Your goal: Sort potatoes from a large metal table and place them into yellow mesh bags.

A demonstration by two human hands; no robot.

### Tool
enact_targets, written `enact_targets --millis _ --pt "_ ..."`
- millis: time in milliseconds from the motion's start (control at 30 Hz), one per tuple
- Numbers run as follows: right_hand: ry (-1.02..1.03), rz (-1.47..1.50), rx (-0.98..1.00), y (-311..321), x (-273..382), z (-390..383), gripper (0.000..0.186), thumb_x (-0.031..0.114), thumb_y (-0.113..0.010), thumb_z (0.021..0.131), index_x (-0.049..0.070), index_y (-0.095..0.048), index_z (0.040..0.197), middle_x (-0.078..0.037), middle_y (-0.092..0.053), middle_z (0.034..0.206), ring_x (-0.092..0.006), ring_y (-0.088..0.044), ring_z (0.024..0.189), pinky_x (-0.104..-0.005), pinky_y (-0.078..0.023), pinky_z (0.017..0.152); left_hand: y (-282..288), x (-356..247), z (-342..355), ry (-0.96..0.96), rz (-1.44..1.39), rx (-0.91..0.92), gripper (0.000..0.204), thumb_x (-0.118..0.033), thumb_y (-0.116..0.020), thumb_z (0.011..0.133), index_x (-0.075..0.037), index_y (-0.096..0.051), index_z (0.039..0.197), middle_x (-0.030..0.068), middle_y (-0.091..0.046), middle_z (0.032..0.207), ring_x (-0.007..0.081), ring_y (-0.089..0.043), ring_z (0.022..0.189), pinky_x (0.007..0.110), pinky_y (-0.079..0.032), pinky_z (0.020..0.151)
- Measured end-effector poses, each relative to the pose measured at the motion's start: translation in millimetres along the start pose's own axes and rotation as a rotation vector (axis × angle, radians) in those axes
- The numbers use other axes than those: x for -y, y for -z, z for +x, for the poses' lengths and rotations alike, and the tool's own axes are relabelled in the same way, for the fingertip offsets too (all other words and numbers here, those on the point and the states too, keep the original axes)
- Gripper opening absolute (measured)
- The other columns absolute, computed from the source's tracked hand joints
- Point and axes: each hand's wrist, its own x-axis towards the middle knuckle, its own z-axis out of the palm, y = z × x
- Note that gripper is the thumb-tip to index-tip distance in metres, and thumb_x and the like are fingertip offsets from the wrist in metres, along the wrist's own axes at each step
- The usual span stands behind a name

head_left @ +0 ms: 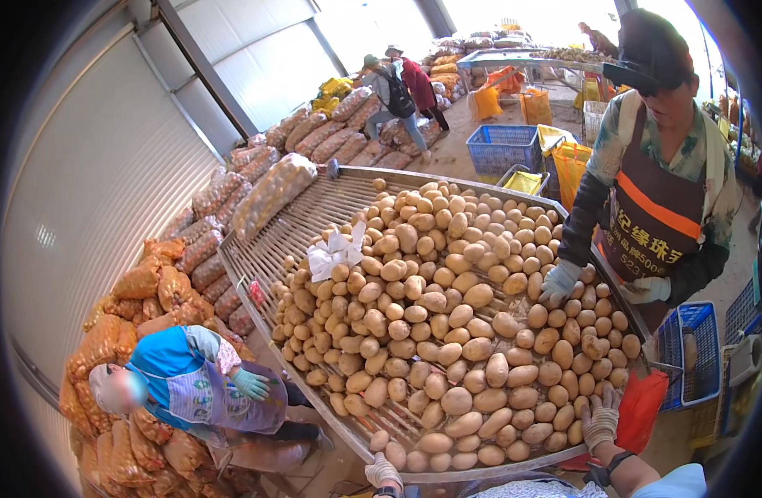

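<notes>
A slatted sorting table (273, 249) with a metal rim bears a wide heap of tan potatoes (447, 324). At its near right edge, my right hand (601, 422) in a pale knit glove is open, fingers stretched out beside the nearest potatoes. My left hand (383, 472), gloved too, is at the near left corner by the rim, close to a few potatoes; how its fingers are bent is too small to make out. Across the right edge, a co-worker's gloved hand (561, 282) reaches onto the potatoes. Crumpled white paper (337, 251) lies on the heap.
A co-worker in an apron (659, 199) stands at the right; another in blue (177, 373) is at the left. Filled net sacks (148, 290) are piled along the left wall. Blue crates (505, 149) stand behind the table. A red bag (642, 411) hangs at the near right corner.
</notes>
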Motion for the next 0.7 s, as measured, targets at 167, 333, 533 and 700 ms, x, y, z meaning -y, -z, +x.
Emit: enact_targets --millis 167,333,533,700 --pt "0.026 0.011 -0.044 -1.1 -0.6 -0.9 0.039 0.029 -0.062 0.086 0.003 -0.062 0.114 -0.021 -0.036 0.148 -0.0439 -0.027 0.138 -0.0510 -0.025 0.115 0.3 -0.5 -1.3 0.005 -0.082 0.033 0.054 -0.034 -0.070 0.082 0.010 -0.063 0.112 0.0227 -0.069 0.106 0.0323 -0.066 0.094 0.040 -0.051 0.081" --pt "0.029 0.005 -0.048 -1.7 0.2 0.2 0.037 0.029 -0.061 0.086 0.004 -0.062 0.113 -0.020 -0.035 0.149 -0.0440 -0.026 0.138 -0.0510 -0.025 0.115 -0.6 1.8 -1.1 -0.005 -0.076 0.008 0.053 -0.034 -0.071 0.082 0.009 -0.063 0.112 0.0217 -0.070 0.104 0.0315 -0.066 0.094 0.039 -0.051 0.081" --pt "0.000 0.013 -0.025 0.3 1.5 -0.4 0.036 0.029 -0.060 0.087 0.004 -0.061 0.113 -0.019 -0.034 0.150 -0.0433 -0.025 0.139 -0.0506 -0.025 0.116 -4.0 7.8 4.3 -0.025 -0.098 0.019 0.052 -0.035 -0.071 0.082 0.009 -0.063 0.110 0.0210 -0.069 0.105 0.0319 -0.065 0.094 0.039 -0.050 0.081" --pt "-0.021 0.018 -0.011 3.4 5.6 -0.4 0.036 0.030 -0.060 0.088 0.004 -0.061 0.113 -0.019 -0.033 0.150 -0.0430 -0.025 0.139 -0.0492 -0.025 0.115 -6.3 11.9 10.8 -0.029 -0.021 0.016 0.053 -0.035 -0.070 0.083 0.009 -0.062 0.111 0.0219 -0.069 0.105 0.0326 -0.065 0.094 0.039 -0.049 0.082"
